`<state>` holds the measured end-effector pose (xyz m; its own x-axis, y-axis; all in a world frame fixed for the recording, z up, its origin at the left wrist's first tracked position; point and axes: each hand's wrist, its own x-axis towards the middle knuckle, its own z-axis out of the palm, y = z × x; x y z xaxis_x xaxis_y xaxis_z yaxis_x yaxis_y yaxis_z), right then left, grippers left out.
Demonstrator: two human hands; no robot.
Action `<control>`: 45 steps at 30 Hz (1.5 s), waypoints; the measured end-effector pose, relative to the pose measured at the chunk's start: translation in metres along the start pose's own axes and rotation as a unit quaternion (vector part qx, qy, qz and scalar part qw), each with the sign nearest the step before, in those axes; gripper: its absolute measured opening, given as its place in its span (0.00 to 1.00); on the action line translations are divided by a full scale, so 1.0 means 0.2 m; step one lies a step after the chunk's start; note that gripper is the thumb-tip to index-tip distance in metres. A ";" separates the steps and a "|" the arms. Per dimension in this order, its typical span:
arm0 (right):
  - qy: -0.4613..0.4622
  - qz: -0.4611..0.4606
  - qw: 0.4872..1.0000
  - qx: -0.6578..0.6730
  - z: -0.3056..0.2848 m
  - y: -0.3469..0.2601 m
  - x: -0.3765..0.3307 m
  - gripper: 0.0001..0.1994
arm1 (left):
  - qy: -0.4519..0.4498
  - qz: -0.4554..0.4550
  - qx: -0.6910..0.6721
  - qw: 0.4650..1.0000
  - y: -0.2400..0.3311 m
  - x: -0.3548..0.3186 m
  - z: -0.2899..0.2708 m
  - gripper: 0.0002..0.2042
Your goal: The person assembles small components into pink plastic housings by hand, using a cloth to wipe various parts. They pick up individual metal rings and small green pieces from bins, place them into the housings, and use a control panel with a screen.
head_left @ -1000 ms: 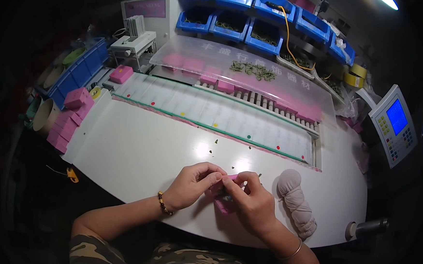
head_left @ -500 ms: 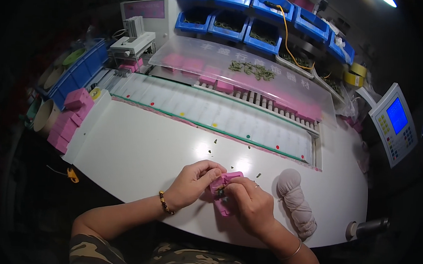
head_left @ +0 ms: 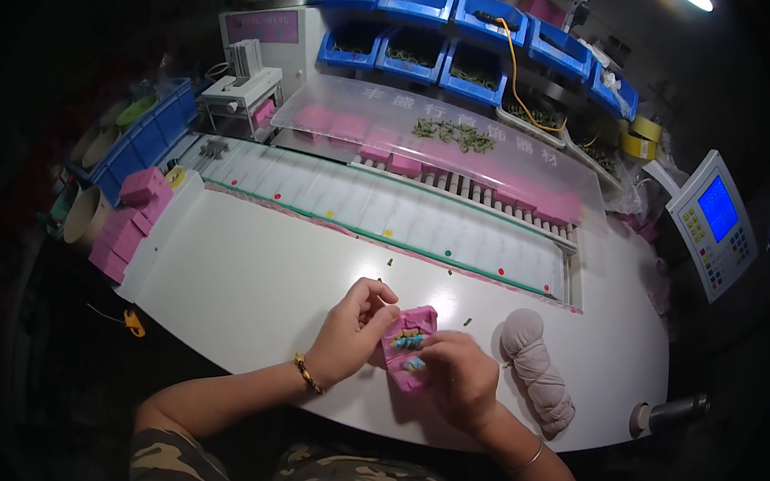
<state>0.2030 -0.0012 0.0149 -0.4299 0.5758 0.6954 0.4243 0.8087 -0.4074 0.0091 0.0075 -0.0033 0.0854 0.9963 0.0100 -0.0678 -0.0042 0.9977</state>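
Observation:
A small pink tray-like piece (head_left: 408, 343) with tiny blue and yellow bits on its face is held just above the white table (head_left: 249, 294), near the front edge. My left hand (head_left: 355, 331) grips its left side with curled fingers. From the right, my right hand (head_left: 459, 377) holds it too, fingertips on the bits at its middle. A bead bracelet sits on my left wrist.
A knotted pale cloth bundle (head_left: 536, 364) lies right of my hands. Behind runs a white conveyor strip (head_left: 378, 214) under a clear cover with pink pieces. Pink blocks (head_left: 131, 216) stack at the left edge, blue bins (head_left: 469, 25) at the back, a keypad screen (head_left: 712, 225) far right.
The pink piece has been turned face up between my hands, so its blue and yellow bits show. My right hand slid lower and my left hand opened a little around its edge.

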 end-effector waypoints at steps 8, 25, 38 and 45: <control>0.165 0.372 0.816 0.410 -0.15 0.05 0.24 0.02 | -0.002 0.442 0.281 0.852 0.06 -0.04 0.01 0.12; 0.102 0.180 0.972 0.106 -0.08 0.15 0.16 0.04 | -0.134 -0.016 -0.119 0.984 0.14 0.22 0.17 0.09; 0.037 0.189 0.981 -0.026 -0.09 0.15 0.14 0.03 | -0.082 0.184 0.108 0.974 0.06 0.24 0.19 0.06; 0.002 0.470 0.758 0.452 -0.13 0.21 0.11 0.07 | -0.066 0.392 0.243 0.885 0.11 0.24 0.17 0.11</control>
<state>0.2319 0.0414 0.0286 -0.2727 0.9501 -0.1517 -0.1794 -0.2051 -0.9622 0.0451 0.0532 0.0219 0.3187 0.6519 0.6881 0.2743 -0.7583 0.5914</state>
